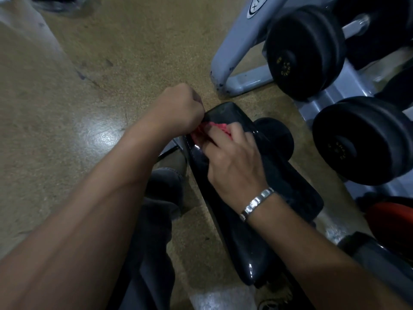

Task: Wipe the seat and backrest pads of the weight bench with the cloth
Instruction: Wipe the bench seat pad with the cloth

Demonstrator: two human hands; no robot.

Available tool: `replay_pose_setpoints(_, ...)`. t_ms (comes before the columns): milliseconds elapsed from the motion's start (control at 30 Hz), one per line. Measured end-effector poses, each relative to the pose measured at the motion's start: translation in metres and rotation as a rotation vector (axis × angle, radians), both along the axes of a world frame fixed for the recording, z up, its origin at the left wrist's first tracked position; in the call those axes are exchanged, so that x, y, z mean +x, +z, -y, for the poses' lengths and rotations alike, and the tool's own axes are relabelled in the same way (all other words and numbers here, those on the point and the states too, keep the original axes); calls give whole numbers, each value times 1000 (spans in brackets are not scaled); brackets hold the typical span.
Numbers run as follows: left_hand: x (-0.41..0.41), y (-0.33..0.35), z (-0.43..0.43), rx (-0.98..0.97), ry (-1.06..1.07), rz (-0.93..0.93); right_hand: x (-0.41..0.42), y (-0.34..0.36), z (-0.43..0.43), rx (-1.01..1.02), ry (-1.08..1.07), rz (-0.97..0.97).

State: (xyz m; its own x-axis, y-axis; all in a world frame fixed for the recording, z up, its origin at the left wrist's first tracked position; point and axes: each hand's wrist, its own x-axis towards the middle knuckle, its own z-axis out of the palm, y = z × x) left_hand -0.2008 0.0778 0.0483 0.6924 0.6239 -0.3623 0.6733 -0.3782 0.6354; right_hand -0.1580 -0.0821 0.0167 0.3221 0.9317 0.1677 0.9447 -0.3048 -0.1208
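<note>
Wiping the end of the pad [228, 115], I bunch the cloth [214, 127]: left grip [181, 108] fisted round it, right grip [232, 157] pinching it, for firm pressure.

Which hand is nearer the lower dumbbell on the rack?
Right. The right hand holds the cloth on the pad, toward the lower dumbbell; the left hand grips the cloth at the pad's opposite edge.
</note>
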Motion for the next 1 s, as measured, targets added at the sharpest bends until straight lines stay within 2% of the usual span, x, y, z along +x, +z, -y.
replay_pose_setpoints(167,-1,0,0,-12,-11,35,-1,-3,25,-49,188,34)
replay_pose_setpoints(367,-1,3,1,33,-26,8,20,4,6,-14,1,-10)
replay_pose_setpoints(533,-2,3,1,31,-28,-3,42,6,37,-54,198,-2)
replay_pose_setpoints(700,1,5,5,66,-17,-22,59,3,16,61,-62,-79)
replay_pose_setpoints(900,-2,7,7,75,-31,-36,79,1,50,-1,99,-181)
replay_pose_setpoints(1000,1,7,8,72,-29,-56,104,-6,42,4,-91,-181)
